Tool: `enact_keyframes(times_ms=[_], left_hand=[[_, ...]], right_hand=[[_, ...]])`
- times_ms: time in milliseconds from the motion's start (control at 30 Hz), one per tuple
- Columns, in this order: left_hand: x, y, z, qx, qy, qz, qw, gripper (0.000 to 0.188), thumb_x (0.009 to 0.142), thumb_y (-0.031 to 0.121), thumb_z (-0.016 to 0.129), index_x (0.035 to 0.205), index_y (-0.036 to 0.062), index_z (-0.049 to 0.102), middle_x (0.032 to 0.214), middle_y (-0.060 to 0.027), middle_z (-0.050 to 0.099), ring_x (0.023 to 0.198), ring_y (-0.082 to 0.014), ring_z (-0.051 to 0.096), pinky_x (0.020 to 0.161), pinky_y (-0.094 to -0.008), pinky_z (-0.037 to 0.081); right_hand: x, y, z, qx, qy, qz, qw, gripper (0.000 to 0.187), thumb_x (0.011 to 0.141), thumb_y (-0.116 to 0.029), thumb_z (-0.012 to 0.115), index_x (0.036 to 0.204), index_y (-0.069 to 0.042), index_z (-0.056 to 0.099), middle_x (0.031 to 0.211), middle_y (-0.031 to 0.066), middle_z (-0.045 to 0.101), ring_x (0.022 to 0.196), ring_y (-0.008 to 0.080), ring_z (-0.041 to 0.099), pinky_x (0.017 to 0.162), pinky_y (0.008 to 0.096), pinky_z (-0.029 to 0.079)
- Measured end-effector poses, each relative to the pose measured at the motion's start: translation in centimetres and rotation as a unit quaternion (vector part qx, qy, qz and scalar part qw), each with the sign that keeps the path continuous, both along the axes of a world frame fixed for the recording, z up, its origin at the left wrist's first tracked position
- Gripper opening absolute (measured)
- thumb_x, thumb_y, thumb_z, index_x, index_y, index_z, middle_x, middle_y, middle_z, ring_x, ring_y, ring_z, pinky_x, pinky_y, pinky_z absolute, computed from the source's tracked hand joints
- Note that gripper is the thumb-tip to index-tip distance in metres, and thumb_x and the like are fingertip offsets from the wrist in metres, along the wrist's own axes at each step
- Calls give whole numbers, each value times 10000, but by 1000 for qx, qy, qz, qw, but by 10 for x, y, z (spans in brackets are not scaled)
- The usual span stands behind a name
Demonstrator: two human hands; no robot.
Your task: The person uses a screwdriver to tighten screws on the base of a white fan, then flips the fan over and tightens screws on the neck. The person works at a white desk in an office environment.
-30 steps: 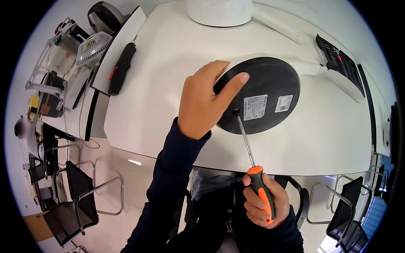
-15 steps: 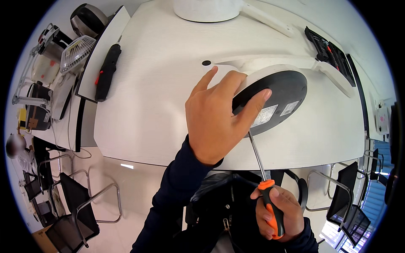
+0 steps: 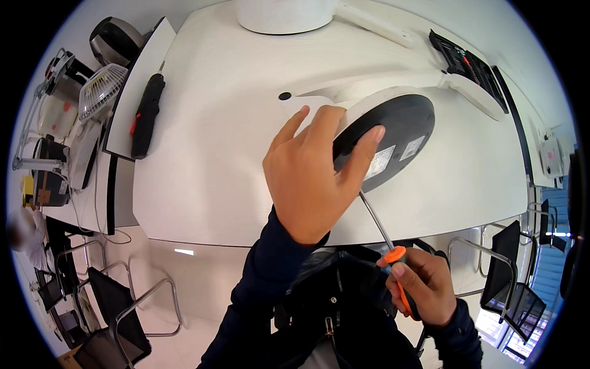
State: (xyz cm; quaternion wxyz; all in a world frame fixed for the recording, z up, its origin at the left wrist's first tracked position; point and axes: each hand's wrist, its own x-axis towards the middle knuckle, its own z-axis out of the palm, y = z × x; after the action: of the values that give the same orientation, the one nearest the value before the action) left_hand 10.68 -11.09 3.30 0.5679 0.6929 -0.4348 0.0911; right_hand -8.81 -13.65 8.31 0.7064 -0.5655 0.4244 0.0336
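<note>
My left hand [image 3: 310, 169] grips a tilted white device, which looks like a desk lamp, by its round base. Its thumb presses on the dark oval underside [image 3: 413, 126], which bears pale labels; the other fingers reach round the white side. A long white arm [image 3: 393, 80] stretches from the base across the table to the right. My right hand [image 3: 427, 286] is closed round the orange and black handle of a screwdriver [image 3: 394, 254]. The metal shaft points up and left to the near edge of the base, where its tip is hidden.
A black power screwdriver [image 3: 146, 117] lies on the table's left side. At the back stands a white cylindrical thing [image 3: 286, 15] with a long white arm. An opened black tool case [image 3: 470, 67] is at the far right. Black chairs [image 3: 110, 298] stand beyond the table edge.
My right hand has moved up and to the right, and the screwdriver leans further right, its handle more covered by the fingers. My left hand keeps its hold on the base.
</note>
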Motion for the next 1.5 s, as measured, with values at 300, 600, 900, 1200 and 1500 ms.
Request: enact_keyframes(times_ms=[300, 600, 900, 1200, 1500], left_hand=[[-4, 4, 0, 15, 26, 18, 999, 246, 702, 186, 678, 703, 14, 502, 538, -94, 481, 469, -246, 449, 425, -305, 360], [7, 6, -5, 43, 63, 7, 997, 291, 744, 249, 653, 711, -5, 514, 538, -89, 485, 468, -185, 428, 443, -265, 348], [8, 9, -7, 60, 69, 7, 996, 330, 741, 316, 644, 715, 9, 525, 515, -96, 491, 431, -218, 457, 427, -280, 353], [5, 10, 0, 67, 102, -6, 993, 287, 774, 251, 633, 783, -25, 556, 552, -69, 528, 496, -112, 456, 491, -217, 369], [-22, 42, -3, 19, -170, -1, 985, 423, 662, 159, 673, 1052, 29, 573, 1107, -151, 526, 997, -325, 503, 833, -386, 399]], right_hand=[[-6, -6, -10, -447, 39, 128, 885, 190, 772, -145, 599, 856, 11, 532, 515, 37, 476, 389, 119, 452, 384, 248, 346], [2, 18, -4, -774, 171, 218, 570, 362, 705, -118, 626, 1024, 29, 538, 592, 58, 434, 455, 161, 451, 374, 271, 349], [-9, 8, -3, -216, -19, 10, 976, 425, 672, -12, 593, 1086, 35, 511, 734, 146, 521, 528, 180, 510, 467, 236, 405], [-2, 15, 4, -859, 112, 215, 452, 293, 668, -100, 665, 960, -104, 645, 671, 27, 522, 491, 90, 458, 379, 168, 282], [-19, 9, 10, -795, -102, 116, 587, 377, 576, -97, 742, 927, -99, 605, 784, 105, 585, 532, 171, 541, 445, 222, 418]])
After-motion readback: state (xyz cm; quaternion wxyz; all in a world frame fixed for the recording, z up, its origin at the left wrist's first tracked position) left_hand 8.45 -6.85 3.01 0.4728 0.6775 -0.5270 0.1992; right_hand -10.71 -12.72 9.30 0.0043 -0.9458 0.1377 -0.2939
